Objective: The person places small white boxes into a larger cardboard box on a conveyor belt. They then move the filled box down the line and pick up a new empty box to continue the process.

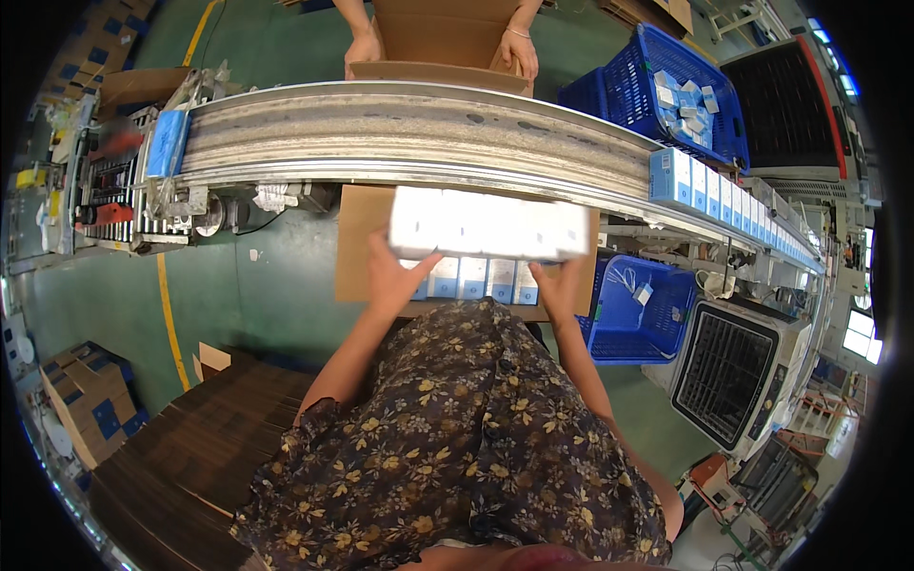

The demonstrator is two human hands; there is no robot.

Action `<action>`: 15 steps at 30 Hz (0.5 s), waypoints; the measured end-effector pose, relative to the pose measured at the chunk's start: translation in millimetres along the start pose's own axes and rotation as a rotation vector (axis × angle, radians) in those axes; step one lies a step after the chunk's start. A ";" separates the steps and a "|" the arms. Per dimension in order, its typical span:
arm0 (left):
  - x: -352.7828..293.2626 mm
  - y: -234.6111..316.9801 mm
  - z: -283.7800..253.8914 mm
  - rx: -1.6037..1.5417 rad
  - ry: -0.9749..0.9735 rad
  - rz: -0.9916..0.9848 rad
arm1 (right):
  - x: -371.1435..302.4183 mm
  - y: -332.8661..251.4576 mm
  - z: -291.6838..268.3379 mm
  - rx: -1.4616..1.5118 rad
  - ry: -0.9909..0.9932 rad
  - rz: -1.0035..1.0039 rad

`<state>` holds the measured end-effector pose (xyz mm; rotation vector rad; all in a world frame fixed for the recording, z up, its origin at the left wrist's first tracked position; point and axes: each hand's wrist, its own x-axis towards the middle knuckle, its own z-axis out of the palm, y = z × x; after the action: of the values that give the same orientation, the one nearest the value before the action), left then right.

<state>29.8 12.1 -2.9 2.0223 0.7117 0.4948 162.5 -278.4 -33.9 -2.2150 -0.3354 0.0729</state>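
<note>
A row of small white cartons (pixel 487 224), bright and slightly blurred, is squeezed end to end between my two hands. My left hand (pixel 386 276) closes on its left end and my right hand (pixel 558 284) on its right end, thumbs toward me. Under the row stands an open cardboard box (pixel 355 249), close in front of my body. Inside it, several white-and-blue cartons (pixel 473 279) stand side by side, partly covered by the held row. Whether the held row touches them, I cannot tell.
A conveyor (pixel 419 124) crosses ahead, with a line of white-and-blue cartons (pixel 700 186) at right and a blue block (pixel 168 143) at left. Beyond it, another person's hands (pixel 517 52) hold a cardboard box (pixel 438 33). Blue baskets (pixel 624 95) and flattened cardboard (pixel 181 457) lie around.
</note>
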 end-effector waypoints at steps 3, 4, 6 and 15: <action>15.6 -47.0 19.2 0.240 -0.301 -0.275 | 15.8 7.2 20.7 -0.216 -0.165 0.118; 28.8 -53.9 25.3 0.345 -0.397 -0.354 | 23.1 0.7 30.1 -0.275 -0.140 0.117; 47.4 -59.6 28.4 0.454 -0.365 -0.178 | 40.9 -12.1 51.0 -0.403 -0.150 0.152; 91.4 -79.1 52.5 0.747 -0.599 -0.095 | 88.1 21.3 97.8 -1.117 -0.565 0.297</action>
<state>106.6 72.4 -91.3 2.6101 0.6546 -0.5102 235.3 -192.5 -105.4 -3.3185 -0.4000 0.8662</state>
